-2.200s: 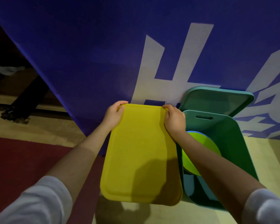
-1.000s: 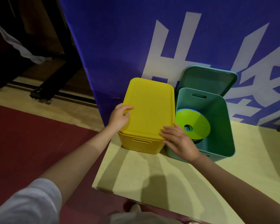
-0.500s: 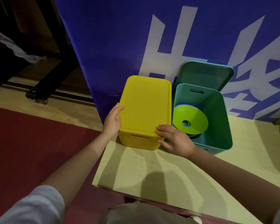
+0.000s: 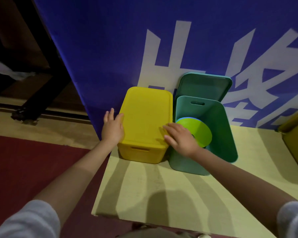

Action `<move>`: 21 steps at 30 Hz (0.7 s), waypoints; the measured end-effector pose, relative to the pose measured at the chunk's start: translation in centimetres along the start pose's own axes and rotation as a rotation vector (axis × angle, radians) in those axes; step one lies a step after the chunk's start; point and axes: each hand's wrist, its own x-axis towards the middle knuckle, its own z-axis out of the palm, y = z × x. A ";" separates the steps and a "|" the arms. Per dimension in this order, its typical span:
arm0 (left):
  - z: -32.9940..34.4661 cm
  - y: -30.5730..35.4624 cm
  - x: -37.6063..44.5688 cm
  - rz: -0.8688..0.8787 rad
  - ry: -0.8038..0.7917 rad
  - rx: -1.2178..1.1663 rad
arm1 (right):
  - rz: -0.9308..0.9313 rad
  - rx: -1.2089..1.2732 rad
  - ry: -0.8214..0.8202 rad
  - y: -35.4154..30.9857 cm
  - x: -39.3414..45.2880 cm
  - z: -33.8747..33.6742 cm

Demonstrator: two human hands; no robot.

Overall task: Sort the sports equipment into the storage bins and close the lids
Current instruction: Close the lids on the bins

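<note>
Cone stack [image 4: 196,131] partly hidden behind right hand [image 4: 181,139].

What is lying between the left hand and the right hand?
In the head view, the yellow lid spans between the left hand and right hand; nothing lies on it.

Matt yellow plastic on the closed bin [image 4: 141,153] and its lid [image 4: 144,117], faintly grained. Smooth teal plastic with a soft sheen on the open bin [image 4: 222,134] and the leaning lid [image 4: 203,86]. Glossy lime plastic disc [image 4: 198,131]. Pale matt wood-look surface [image 4: 162,194]. Woven-looking blue banner [image 4: 110,48].
</note>
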 end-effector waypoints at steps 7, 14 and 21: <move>0.3 11.9 4.9 0.132 -0.053 -0.330 | 0.374 0.105 0.374 10.9 5.1 -6.9; 2.0 23.3 12.4 0.204 -0.086 -0.511 | 0.432 0.033 0.471 18.3 9.0 -13.1; 6.8 24.7 16.3 0.099 -0.063 -0.677 | 0.267 0.229 0.474 22.7 10.9 -13.3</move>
